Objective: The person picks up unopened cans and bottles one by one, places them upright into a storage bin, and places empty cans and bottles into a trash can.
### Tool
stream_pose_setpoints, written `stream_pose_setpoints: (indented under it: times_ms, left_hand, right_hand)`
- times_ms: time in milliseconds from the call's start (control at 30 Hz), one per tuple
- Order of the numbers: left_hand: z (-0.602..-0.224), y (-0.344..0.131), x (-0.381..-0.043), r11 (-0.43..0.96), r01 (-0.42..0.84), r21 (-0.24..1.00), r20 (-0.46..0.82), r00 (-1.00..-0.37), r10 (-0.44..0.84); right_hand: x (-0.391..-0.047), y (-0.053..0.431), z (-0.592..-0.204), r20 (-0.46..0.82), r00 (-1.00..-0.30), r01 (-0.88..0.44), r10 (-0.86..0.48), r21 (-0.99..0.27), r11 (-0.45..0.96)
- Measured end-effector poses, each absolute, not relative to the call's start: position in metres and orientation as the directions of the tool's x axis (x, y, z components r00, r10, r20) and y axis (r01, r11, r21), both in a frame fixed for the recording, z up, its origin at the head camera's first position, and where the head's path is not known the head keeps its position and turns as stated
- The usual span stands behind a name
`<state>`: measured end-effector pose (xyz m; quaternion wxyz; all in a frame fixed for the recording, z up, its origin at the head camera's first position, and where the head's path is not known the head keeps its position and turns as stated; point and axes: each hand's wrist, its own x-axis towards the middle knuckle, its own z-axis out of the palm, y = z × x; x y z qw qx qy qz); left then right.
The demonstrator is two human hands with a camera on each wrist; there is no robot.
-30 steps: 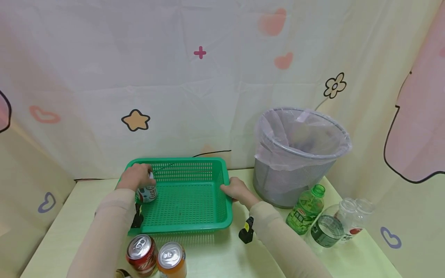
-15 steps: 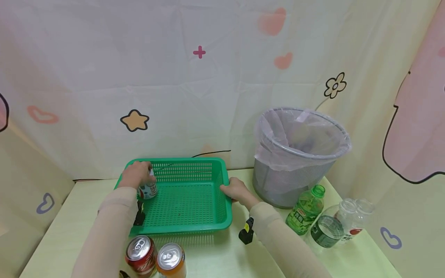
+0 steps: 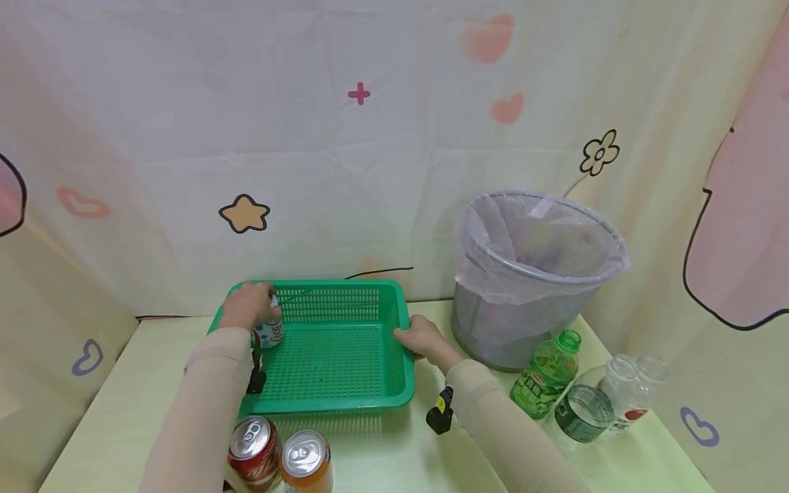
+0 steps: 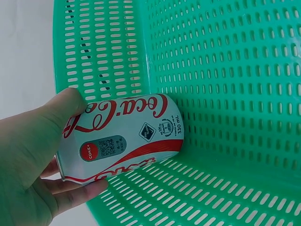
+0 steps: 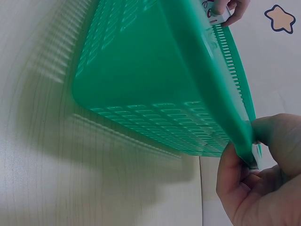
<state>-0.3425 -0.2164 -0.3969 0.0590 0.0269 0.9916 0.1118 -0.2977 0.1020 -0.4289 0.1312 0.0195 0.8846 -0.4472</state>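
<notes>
**Can (image 3: 269, 333) edges toward the back of the basket (image 3: 327, 406)**

The pale can and the left hand (image 3: 246, 306) around it have shifted slightly toward the green basket's far side; the right hand (image 3: 424, 339) is where it was.

I can see the left hand grasping the can near one end, thumb on one side and fingers on the other. The can is inside the basket, at its left end; whether it touches the floor there, I can't tell. The right hand has the rim at the opposite end pinched between thumb and fingers.

Closer to the person, a red can (image 3: 253, 450) and an orange can (image 3: 306, 463) stand side by side on the table (image 3: 117, 411), just in front of the basket. Over on the right is a mesh bin (image 3: 511, 325) lined with a thin bag, and near it a green bottle (image 3: 544, 381) next to two clear bottles (image 3: 584, 412). Behind everything hangs a patterned cloth (image 3: 296, 150).
</notes>
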Motion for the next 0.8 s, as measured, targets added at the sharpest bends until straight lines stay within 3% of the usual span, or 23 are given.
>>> stream_pose_setpoints:
  times_ms: [800]
  left_hand:
    - [-0.3928, -0.2191, -0.3371, 0.982, 0.049, 0.181, -0.108, -0.992, 0.069]
  right_hand:
    - [-0.2974, 0.1009, -0.428, -0.248, -0.966, 0.155, -0.074, -0.784, 0.602]
